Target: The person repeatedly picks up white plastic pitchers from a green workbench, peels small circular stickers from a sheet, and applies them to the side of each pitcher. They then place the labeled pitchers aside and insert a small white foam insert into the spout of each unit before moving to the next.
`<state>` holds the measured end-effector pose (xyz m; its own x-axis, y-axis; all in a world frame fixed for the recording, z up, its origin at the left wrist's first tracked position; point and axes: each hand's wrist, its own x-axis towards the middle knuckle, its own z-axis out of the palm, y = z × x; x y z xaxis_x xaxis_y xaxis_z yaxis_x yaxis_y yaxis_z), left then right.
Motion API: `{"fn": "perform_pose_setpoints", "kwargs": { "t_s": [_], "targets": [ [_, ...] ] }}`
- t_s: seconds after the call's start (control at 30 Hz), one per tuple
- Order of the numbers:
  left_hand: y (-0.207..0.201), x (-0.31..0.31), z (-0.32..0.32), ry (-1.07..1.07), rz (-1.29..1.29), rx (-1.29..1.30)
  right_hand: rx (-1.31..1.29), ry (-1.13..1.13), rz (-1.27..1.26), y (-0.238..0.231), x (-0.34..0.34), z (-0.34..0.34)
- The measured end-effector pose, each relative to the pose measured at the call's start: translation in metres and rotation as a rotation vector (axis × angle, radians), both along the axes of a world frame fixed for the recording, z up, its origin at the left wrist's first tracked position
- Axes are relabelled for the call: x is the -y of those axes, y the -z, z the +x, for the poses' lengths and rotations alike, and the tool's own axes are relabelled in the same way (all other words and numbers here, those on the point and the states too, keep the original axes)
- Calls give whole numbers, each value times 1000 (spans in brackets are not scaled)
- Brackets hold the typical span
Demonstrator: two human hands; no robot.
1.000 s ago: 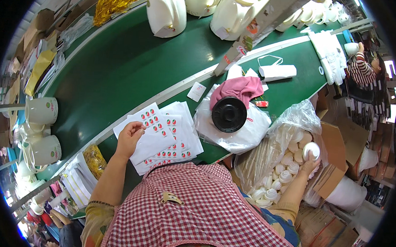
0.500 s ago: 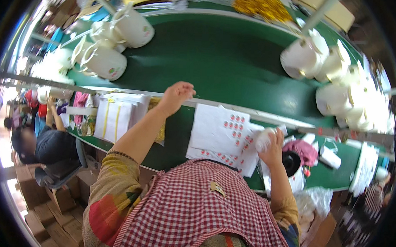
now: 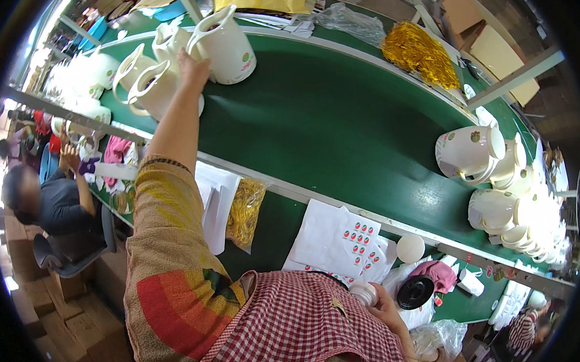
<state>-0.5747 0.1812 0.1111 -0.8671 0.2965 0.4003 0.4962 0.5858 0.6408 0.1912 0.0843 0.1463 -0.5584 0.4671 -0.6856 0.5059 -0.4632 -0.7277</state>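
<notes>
My left hand (image 3: 194, 72) reaches far to the upper left, fingers closed at the handle side of a white jug (image 3: 234, 52) with a small printed mark. Part of the grip is hidden by the hand itself. A second white jug (image 3: 155, 88) stands just left of my wrist. Close to my apron, my right hand (image 3: 383, 307) is closed round a white, ridged, round piece (image 3: 363, 291) like a bottle or cap; most of it is hidden. Beyond that hand lie sheets of red round stickers (image 3: 360, 234) and blank white paper (image 3: 320, 231).
More white jugs (image 3: 469, 150) line the right of the green belt (image 3: 331, 118). A black round lid (image 3: 415, 292), a white disc (image 3: 410, 249) and a pink cloth (image 3: 436, 274) lie right of the papers. A bag of gold tinsel (image 3: 244, 214) lies left. A co-worker (image 3: 63, 197) sits at left.
My left hand has moved from above the near table edge up and left to the jug. My right hand has drawn back toward my apron with the white piece. The view has shifted.
</notes>
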Motion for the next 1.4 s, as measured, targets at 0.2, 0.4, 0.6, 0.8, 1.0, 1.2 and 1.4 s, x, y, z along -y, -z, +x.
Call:
{"fn": "perform_pose_setpoints", "kwargs": {
  "t_s": [0.2,0.4,0.6,0.8,1.0,1.2,1.4],
  "targets": [
    [-9,-17,-28,-66,-124,403,128,286,-235,32,10,17],
    [12,-22,53,205,489,682,75,155,-429,59,11,5],
    [-17,-2,179,603,569,691,-202,17,-452,28,-3,20],
    [-39,39,308,1089,364,845,-262,-9,-150,41,-5,54],
    [-52,65,429,1335,53,882,-173,230,564,-20,-56,42],
    [-67,67,464,1550,-276,466,-183,175,1002,-59,-82,28],
    [-80,61,479,1598,-275,398,-151,-67,1180,-66,-103,-2]
  ]
}}
